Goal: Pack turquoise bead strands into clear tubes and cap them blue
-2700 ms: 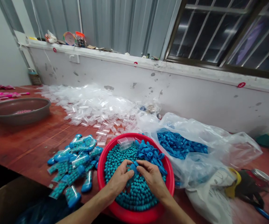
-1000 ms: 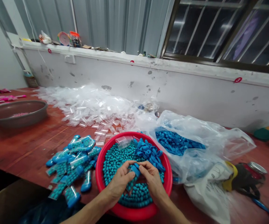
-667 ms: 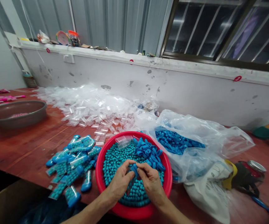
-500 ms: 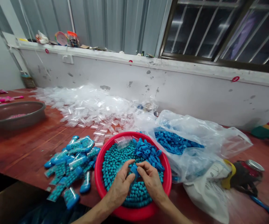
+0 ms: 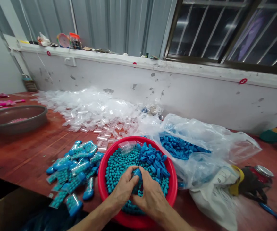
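Observation:
Over a red basin (image 5: 102,179) of teal beads (image 5: 118,163), both my hands close around one small clear container with a blue cap (image 5: 137,173). My left hand (image 5: 124,187) grips it from the left, thumb and fingers pressed against it. From the other side my right hand (image 5: 150,192) curls about it, fingers at the cap and thumb lower down; its lower part is mostly hidden. Loose blue caps (image 5: 153,157) are heaped at the basin's back right. An uncapped clear container (image 5: 127,147) lies on the beads at the back.
Filled, blue-capped containers (image 5: 77,166) lie piled left of the basin. Behind spreads a heap of clear containers (image 5: 92,109). A plastic bag (image 5: 225,144) of blue caps sits at right, near a white sack (image 5: 215,199) and a lidded jar (image 5: 262,175). A grey basin (image 5: 15,123) stands far left.
My right hand has shifted from pinching at the cap to curling around the container's right side, its thumb now lower. My left hand keeps its grip in nearly the same place.

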Action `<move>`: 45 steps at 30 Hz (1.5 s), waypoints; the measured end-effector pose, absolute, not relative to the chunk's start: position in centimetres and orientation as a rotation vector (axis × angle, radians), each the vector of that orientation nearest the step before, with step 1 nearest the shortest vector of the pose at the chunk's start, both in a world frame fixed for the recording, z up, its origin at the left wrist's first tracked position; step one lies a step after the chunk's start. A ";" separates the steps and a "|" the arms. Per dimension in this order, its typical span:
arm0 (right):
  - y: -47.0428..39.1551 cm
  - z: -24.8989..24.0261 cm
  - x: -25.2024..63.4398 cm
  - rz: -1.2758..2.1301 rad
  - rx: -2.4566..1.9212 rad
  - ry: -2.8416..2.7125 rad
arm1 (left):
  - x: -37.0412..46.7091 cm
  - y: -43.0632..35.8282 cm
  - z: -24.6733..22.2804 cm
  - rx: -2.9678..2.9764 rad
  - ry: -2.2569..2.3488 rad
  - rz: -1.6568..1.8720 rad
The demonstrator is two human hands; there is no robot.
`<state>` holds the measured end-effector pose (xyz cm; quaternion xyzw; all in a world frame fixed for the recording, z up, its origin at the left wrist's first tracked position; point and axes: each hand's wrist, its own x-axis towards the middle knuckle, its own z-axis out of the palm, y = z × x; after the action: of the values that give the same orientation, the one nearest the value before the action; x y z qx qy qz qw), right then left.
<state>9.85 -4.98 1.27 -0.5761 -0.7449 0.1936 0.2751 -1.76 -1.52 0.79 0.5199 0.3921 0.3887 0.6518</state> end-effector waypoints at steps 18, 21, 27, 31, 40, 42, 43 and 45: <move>-2.6 0.5 12.6 0.846 -1.556 -2.014 | -9.1 2.6 3.7 1.810 1.551 1.036; -2.3 0.0 13.3 0.761 -1.594 -2.167 | -11.8 4.2 5.3 2.079 1.947 1.135; -0.3 0.7 11.2 0.608 -1.575 -2.348 | -9.8 3.1 4.2 2.379 1.844 0.838; 1.6 1.2 9.4 0.618 -1.571 -2.469 | -7.8 2.0 2.0 2.303 1.668 0.502; 0.8 1.4 13.0 0.568 -1.591 -2.284 | -4.9 4.2 -1.3 2.103 1.508 0.239; 0.1 0.9 14.0 0.627 -1.601 -2.265 | -4.7 4.9 -1.3 2.063 1.459 0.245; -0.2 0.7 14.4 0.654 -1.612 -2.250 | -4.6 5.1 -1.2 2.044 1.427 0.252; -0.5 0.5 14.6 0.698 -1.613 -2.205 | -4.6 5.2 -0.8 2.015 1.363 0.256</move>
<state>14.65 -0.46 0.51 -0.5646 -0.7719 0.2442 0.1604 -4.60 5.25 -0.81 0.7744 0.5238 0.0986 0.3410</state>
